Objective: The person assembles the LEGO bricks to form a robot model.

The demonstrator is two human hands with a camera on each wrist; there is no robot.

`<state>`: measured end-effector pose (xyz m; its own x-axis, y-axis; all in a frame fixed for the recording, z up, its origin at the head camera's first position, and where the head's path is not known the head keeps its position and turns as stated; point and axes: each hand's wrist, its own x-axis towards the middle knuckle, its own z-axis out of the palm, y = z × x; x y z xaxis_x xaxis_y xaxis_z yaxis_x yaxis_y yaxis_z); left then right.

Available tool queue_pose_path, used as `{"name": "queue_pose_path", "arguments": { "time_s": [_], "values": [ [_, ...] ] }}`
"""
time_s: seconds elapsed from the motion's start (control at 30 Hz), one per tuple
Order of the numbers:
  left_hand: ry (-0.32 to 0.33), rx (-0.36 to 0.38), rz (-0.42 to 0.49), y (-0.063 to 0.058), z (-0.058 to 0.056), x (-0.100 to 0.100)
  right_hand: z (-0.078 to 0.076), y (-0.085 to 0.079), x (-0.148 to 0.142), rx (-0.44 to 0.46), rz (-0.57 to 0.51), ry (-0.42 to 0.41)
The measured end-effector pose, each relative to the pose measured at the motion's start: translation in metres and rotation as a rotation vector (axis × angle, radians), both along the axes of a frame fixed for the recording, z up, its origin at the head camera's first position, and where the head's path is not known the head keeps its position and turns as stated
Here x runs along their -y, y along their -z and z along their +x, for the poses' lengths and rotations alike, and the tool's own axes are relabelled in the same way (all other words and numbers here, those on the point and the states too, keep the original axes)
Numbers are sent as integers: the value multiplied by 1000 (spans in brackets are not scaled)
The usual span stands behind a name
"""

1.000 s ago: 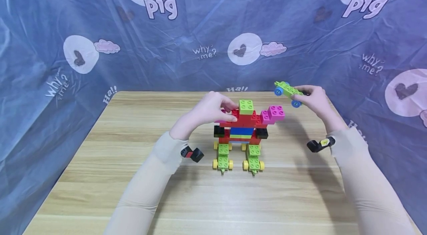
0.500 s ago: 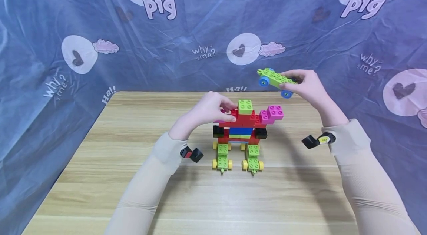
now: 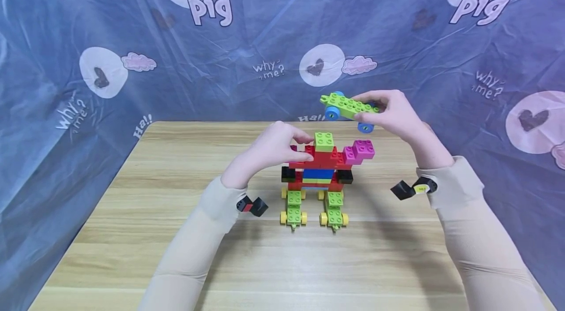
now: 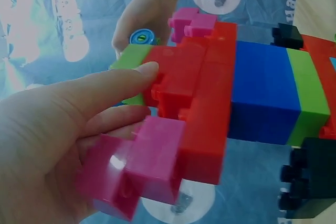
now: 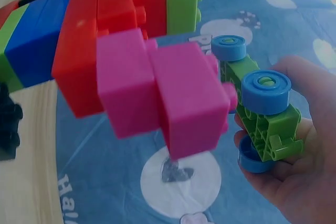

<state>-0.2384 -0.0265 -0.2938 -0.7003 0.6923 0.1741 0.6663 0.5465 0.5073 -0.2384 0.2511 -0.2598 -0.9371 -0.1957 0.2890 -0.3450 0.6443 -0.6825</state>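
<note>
A figure built of toy bricks point(image 3: 319, 173) stands upright on the table, on two green wheeled bases point(image 3: 294, 215) with yellow wheels. It has a light-green brick point(image 3: 324, 141) on top and pink bricks point(image 3: 364, 148) at its sides. My left hand point(image 3: 277, 144) pinches the figure's red upper bricks point(image 4: 178, 80) between thumb and fingers, beside the left pink bricks point(image 4: 156, 150). My right hand point(image 3: 393, 111) grips the end of a green wheeled base point(image 3: 348, 104) with blue wheels point(image 5: 266, 92), held in the air above and behind the figure, apart from it.
The wooden table point(image 3: 145, 232) ends at the back against a blue printed cloth point(image 3: 247, 31), which also hangs at both sides. Black bricks point(image 3: 345, 176) jut out from the figure's middle. Black wrist cameras point(image 3: 252, 205) sit on both sleeves.
My right hand has moved left and up with the blue-wheeled green base, from right of the figure to nearly over it. The left hand and the figure stay in place.
</note>
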Motion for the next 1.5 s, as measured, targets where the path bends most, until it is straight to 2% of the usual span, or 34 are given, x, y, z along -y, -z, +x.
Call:
{"name": "queue_pose_path", "arguments": {
  "time_s": [0.2,0.3,0.47,0.67,0.8,1.0,1.5],
  "values": [
    [-46,-71,12,-15,11,5,4,-4,10,8,10,-30],
    [-58,-134,36,-25,16,10,7,-5,15,11,13,-55],
    [-40,-241,146,-37,21,15,8,-5,22,-6,35,-125],
    [-51,-293,282,-40,19,16,10,-6,29,13,59,-215],
    [-62,-279,300,-38,16,14,9,-5,32,28,68,-275],
    [-78,-217,262,-34,11,10,10,-3,34,27,73,-333],
    [-37,-174,206,-28,7,4,7,4,35,14,87,-385]
  ]
}}
